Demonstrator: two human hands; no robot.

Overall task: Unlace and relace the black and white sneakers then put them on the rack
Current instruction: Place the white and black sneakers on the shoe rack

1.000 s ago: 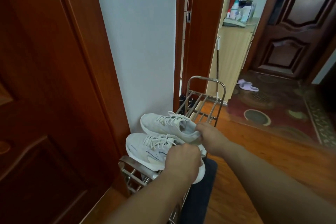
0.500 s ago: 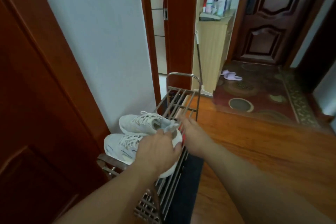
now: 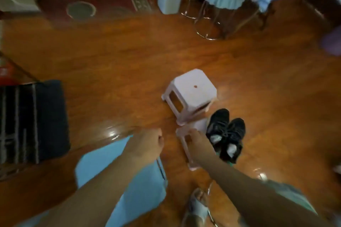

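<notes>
Sneakers: pair of black lace-up sneakers [image 3: 226,132] with white insoles, side by side on the wooden floor [image 3: 110,61], beside a pale plastic stool [image 3: 191,92].
Left hand [image 3: 147,143]: clenched, empty.
Right hand [image 3: 198,139]: grasp unclear, near the sneakers.

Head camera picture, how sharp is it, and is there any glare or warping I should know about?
Head view: motion-smeared throughout, so the pair of black lace-up sneakers and the pale square plastic stool look soft, and the right hand and left hand lack finger detail. Head view: small white glare spots sit on the glossy orange-brown wooden floor. Head view: wide-angle bending stretches the edges.
</notes>
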